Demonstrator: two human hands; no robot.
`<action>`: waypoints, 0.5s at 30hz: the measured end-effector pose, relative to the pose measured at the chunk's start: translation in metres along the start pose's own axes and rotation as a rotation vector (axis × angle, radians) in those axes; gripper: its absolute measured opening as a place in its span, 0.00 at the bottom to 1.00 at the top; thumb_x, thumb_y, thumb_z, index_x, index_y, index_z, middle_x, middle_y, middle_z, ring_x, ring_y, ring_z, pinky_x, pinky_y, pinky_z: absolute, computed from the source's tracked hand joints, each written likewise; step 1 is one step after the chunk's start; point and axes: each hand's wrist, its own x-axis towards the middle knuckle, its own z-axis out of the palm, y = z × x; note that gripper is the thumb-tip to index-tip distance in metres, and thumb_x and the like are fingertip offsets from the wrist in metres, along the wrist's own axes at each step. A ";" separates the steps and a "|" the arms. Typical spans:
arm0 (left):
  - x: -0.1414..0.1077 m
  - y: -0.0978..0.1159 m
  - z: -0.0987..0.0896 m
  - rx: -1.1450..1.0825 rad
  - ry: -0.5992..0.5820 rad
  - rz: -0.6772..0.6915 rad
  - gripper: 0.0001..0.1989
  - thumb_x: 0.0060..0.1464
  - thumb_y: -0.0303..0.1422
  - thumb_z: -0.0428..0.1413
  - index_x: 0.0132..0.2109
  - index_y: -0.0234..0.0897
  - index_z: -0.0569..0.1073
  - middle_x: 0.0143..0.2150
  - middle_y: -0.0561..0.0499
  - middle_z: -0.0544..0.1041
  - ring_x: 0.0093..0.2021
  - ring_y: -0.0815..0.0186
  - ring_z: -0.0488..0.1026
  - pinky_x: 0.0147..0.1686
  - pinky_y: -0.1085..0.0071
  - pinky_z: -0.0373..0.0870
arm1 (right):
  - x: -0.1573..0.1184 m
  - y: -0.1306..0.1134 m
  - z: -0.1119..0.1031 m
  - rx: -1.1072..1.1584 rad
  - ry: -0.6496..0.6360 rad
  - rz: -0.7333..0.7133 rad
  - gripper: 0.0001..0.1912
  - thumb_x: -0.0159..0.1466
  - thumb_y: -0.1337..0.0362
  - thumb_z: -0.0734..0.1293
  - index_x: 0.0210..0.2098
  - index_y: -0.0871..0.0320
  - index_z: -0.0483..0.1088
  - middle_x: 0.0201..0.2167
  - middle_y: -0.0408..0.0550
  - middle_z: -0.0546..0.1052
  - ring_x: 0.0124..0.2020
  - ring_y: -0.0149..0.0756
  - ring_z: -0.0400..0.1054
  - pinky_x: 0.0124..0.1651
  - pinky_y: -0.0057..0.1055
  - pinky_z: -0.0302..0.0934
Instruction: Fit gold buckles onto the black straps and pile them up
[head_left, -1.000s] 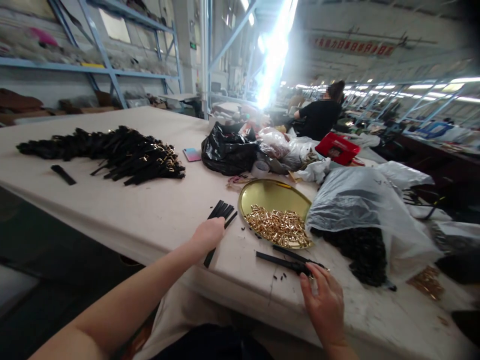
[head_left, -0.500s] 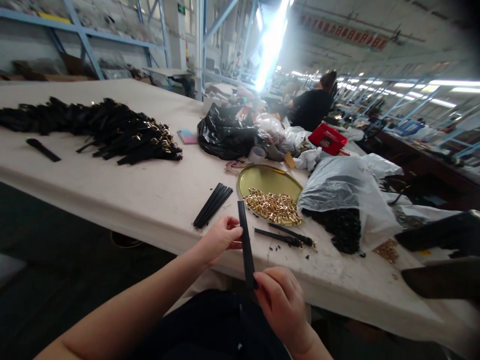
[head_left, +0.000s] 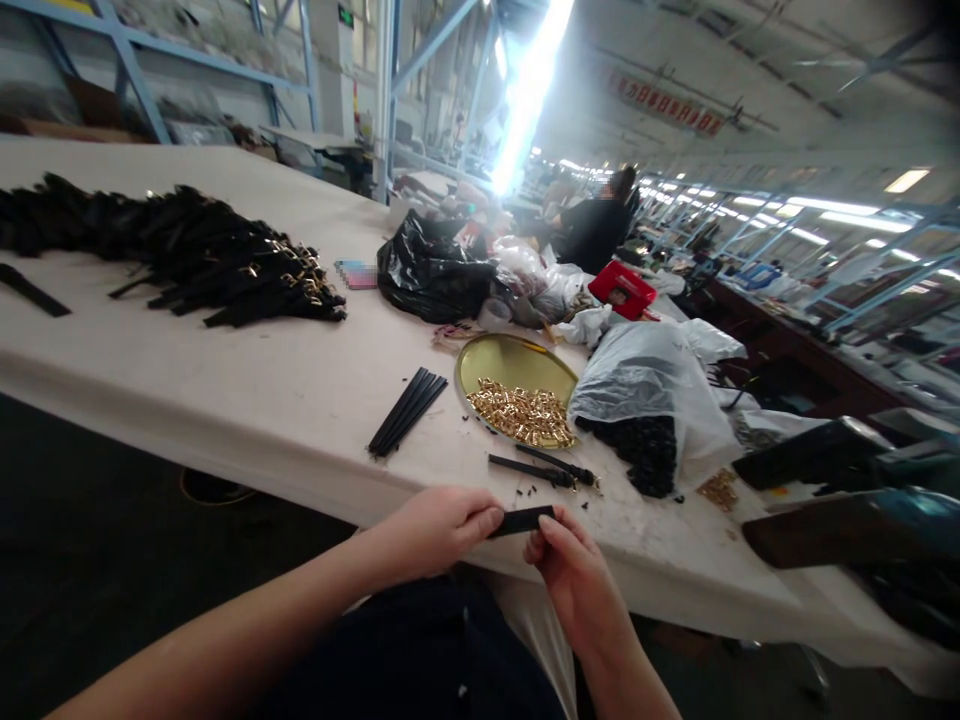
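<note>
A black strap (head_left: 523, 520) is stretched between my two hands at the table's front edge. My left hand (head_left: 450, 525) is closed on its left end, thumb on top, and hides part of it. Thumb and fingers of my right hand (head_left: 574, 565) pinch the right end. Just beyond lie two black straps with gold buckles (head_left: 540, 472). To the left is a small stack of flat black straps (head_left: 407, 412). Gold metal fittings (head_left: 521, 408) are heaped in a round gold tray (head_left: 487, 352) behind.
A long pile of black buckled straps (head_left: 187, 255) covers the table's (head_left: 300, 400) left part, with one loose strap (head_left: 34, 292) in front. A black plastic bag (head_left: 431, 268), a red box (head_left: 622, 289) and a clear bag of black pieces (head_left: 637, 370) stand behind. A person (head_left: 596, 225) is farther back.
The strap has turned from nearly upright to lying across between my hands, and less of it shows. Both hands have come closer together. The view has swung slightly right.
</note>
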 end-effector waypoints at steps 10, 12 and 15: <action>0.012 0.008 0.021 -0.833 -0.298 -0.449 0.12 0.50 0.39 0.53 0.37 0.33 0.71 0.27 0.52 0.75 0.24 0.72 0.70 0.25 0.76 0.64 | 0.005 0.000 -0.017 0.079 -0.022 0.069 0.12 0.52 0.59 0.67 0.18 0.58 0.63 0.16 0.38 0.63 0.19 0.28 0.55 0.24 0.26 0.54; 0.015 0.010 0.026 -0.838 -0.283 -0.468 0.12 0.49 0.38 0.53 0.36 0.33 0.70 0.27 0.51 0.75 0.25 0.71 0.70 0.25 0.77 0.64 | 0.007 0.001 -0.021 0.072 -0.018 0.061 0.12 0.52 0.59 0.67 0.18 0.58 0.62 0.15 0.38 0.62 0.19 0.28 0.54 0.23 0.25 0.53; 0.019 0.013 0.037 -0.929 -0.294 -0.484 0.13 0.49 0.37 0.53 0.38 0.33 0.70 0.30 0.49 0.76 0.27 0.71 0.71 0.25 0.77 0.64 | 0.009 0.004 -0.026 0.050 -0.011 0.056 0.12 0.53 0.60 0.66 0.19 0.58 0.62 0.15 0.37 0.62 0.19 0.27 0.55 0.23 0.25 0.53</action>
